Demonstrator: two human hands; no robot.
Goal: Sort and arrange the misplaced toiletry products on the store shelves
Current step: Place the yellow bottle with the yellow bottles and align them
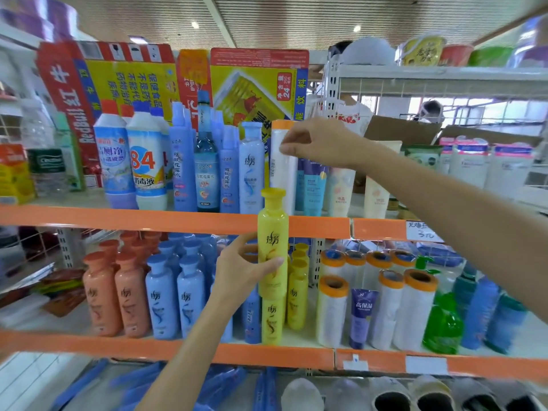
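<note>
- Here, the left hand (237, 272) grips a yellow shampoo bottle (272, 243) round its lower body, thumb behind and fingers curled across the front label; the bottle stands upright, lifted in front of the orange shelf edge (148, 218), its cap reaching above that edge.
- Directly at 6 o'clock from the held bottle stand more yellow bottles (274, 320) on the lower shelf, with blue bottles (161, 298) at their 9 o'clock and salmon-coloured bottles (118, 295) farther out the same way.
- The right hand (311, 143) reaches in from 3 o'clock to the upper shelf, its fingers bent and its fingertips pinching the upper part of a white film roll with an orange end (284, 164), which stands upright between a pale blue bottle (251, 167) at its 9 o'clock and tubes (312, 185) at its 3 o'clock.
- At 4 o'clock from the held yellow bottle, on the lower shelf, a group of similar orange-capped white rolls (412, 310) stands upright, with a purple tube (362, 317) among them and a green pump bottle (443, 321) at their 3 o'clock.
- On the upper shelf at 10 o'clock from the yellow bottle stand white cleaner bottles (146, 164) and blue spray bottles (182, 161), backed by a red and yellow carton (127, 75).
</note>
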